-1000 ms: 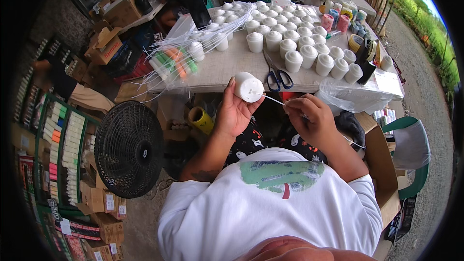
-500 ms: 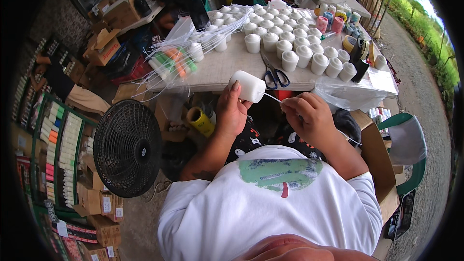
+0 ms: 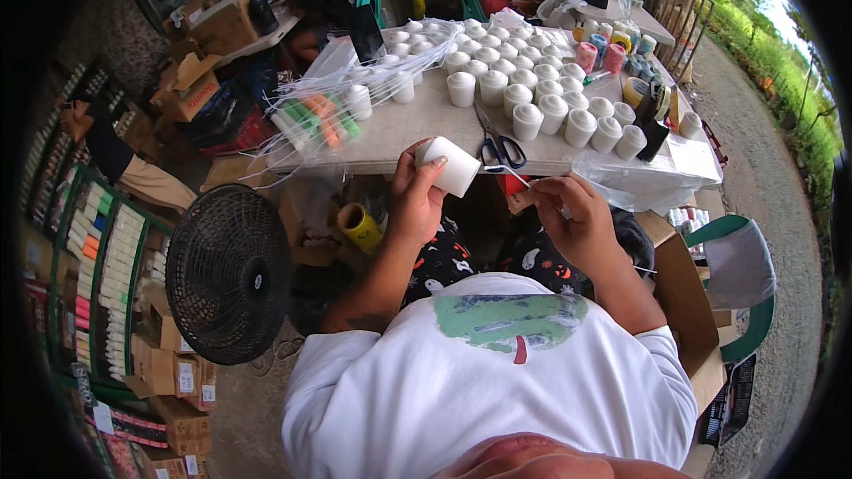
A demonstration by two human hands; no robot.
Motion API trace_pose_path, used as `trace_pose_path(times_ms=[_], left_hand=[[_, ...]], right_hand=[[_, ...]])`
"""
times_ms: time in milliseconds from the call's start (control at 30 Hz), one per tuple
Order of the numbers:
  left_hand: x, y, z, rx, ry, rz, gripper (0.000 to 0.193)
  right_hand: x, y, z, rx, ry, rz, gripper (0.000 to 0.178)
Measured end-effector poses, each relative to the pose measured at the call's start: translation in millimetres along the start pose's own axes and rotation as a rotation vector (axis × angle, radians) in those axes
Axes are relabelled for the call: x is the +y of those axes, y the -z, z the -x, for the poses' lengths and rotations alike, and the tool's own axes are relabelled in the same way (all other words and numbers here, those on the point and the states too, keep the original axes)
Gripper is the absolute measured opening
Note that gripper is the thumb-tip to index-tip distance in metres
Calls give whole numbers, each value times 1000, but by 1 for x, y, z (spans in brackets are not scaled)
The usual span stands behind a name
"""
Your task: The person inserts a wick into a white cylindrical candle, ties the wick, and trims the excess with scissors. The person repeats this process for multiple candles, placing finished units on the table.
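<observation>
My left hand (image 3: pixel 421 188) is wrapped round a smooth white cylinder (image 3: pixel 449 166), held tilted in front of the table edge. A thin white cord (image 3: pixel 515 175) stretches between the cylinder's right end and my right hand (image 3: pixel 568 213). My right fingertips pinch that cord, and some of its length trails past my right wrist. Just beyond the cylinder, blue-handled scissors (image 3: pixel 503 153) lie on the table (image 3: pixel 399 137). Farther back stand several rows of similar white cylinders with domed tops (image 3: pixel 527 121).
A bundle of white cords (image 3: pixel 355 80) spreads over the table's left side, above orange and green tubes (image 3: pixel 324 115). A tape dispenser (image 3: pixel 655 111) stands at the right. A black fan (image 3: pixel 229 273) is at my left, an open cardboard box (image 3: pixel 683 302) at my right. Other people are nearby.
The cylinder has tipped down on its right side. My right hand has moved slightly right and lower, its fingers less curled. At the back, a person in red has raised a hand.
</observation>
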State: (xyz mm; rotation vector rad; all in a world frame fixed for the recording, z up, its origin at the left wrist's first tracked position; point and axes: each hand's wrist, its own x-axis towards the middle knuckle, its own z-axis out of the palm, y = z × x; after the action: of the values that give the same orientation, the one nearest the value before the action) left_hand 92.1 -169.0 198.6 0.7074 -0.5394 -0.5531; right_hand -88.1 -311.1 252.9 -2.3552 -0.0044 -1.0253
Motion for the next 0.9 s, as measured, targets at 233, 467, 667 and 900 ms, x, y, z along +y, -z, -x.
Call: trace_pose_path(times_ms=[233, 467, 667, 900], left_hand=[[-7, -9, 1, -204, -360, -628, 28], [-4, -27, 10, -276, -343, -854, 19], [-2, -22, 13, -384, -273, -806, 11], [-1, -7, 13, -493, -341, -813, 9]], right_hand=[[13, -3, 6, 88, 69, 64, 17], [8, -5, 10, 40, 118, 87, 17], [6, 3, 16, -70, -3, -54, 12], [8, 18, 22, -246, -183, -222, 10]])
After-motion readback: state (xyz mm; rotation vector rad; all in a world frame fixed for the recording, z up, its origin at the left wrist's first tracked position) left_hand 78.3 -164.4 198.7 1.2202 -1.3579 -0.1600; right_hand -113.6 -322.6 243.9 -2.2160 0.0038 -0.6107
